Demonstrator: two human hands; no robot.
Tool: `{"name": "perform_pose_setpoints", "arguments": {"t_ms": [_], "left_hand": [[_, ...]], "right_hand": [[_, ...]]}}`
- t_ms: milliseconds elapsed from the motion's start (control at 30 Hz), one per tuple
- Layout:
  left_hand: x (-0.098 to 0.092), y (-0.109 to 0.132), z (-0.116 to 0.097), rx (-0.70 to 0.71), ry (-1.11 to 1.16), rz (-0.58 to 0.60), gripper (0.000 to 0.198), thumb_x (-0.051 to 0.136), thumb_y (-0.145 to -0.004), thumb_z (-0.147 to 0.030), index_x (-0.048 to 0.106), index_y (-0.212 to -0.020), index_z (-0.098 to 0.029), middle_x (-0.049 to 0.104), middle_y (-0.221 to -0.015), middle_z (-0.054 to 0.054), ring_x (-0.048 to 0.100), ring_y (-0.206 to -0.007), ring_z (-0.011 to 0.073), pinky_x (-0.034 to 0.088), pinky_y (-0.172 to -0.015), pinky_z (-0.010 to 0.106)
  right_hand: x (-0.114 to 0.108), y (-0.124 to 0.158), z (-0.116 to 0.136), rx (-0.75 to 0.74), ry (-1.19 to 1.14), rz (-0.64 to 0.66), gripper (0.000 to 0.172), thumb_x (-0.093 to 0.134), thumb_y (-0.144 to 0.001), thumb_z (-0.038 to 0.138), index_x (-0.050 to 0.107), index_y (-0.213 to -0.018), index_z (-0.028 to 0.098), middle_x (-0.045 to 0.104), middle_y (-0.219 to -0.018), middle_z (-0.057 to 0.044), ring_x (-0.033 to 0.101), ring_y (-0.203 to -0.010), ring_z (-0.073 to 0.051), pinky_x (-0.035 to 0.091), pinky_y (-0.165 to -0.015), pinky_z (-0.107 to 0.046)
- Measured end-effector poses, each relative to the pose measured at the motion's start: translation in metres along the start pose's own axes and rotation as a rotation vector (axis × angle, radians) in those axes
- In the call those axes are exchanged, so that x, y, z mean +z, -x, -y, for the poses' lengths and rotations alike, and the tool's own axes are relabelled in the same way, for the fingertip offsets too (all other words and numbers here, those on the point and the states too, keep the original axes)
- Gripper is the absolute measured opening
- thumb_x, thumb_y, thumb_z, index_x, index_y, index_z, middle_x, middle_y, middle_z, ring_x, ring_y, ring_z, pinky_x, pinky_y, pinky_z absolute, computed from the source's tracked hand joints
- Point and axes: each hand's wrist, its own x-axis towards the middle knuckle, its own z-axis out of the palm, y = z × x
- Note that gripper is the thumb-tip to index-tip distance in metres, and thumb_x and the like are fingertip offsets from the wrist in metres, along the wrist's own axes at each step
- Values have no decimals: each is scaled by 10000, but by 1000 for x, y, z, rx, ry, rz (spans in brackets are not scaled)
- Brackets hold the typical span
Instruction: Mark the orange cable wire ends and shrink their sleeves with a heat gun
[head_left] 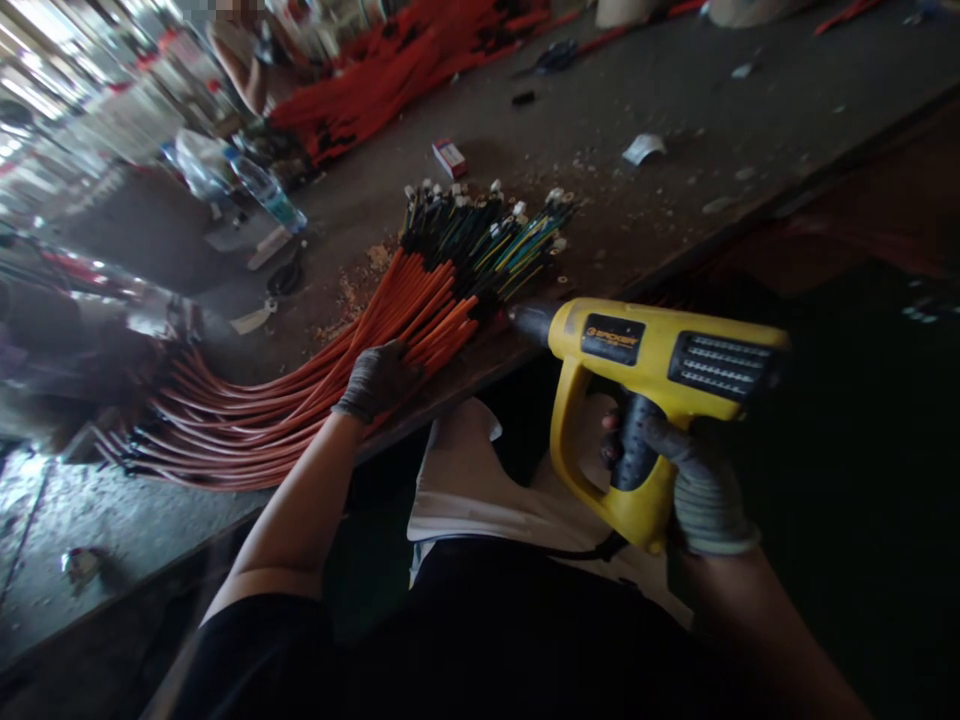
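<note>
My right hand [701, 480], in a grey glove, grips the handle of a yellow heat gun [660, 350]. The gun's dark nozzle points left, close to the ends of a bundle of orange cables [300, 400] on the workbench. My left hand [379, 378], gloved too, holds cables at the near side of this bundle; its fingertips are partly hidden. Past black sleeves, thin green, yellow and dark wires [495, 240] fan out from the orange sheaths, with small pale connectors at their tips.
Scissors [285, 278], a plastic bottle [266, 190] and a small red-and-white box [450, 158] lie on the workbench [570, 120]. Another person's arm [244, 70] shows beyond a red cable heap [390, 75]. The bench's near edge runs between my body and the bundle.
</note>
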Motion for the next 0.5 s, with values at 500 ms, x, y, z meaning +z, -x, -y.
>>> {"name": "perform_pose_setpoints", "arguments": {"t_ms": [500], "left_hand": [[6, -7, -2, -64, -75, -27, 483, 477, -923, -498, 674, -1161, -127, 752, -1012, 153, 708, -1009, 295, 489, -807, 308]], "right_hand": [[20, -4, -5, 58, 95, 33, 368, 843, -605, 444, 700, -814, 177, 667, -647, -15, 611, -498, -146, 500, -446, -251]]}}
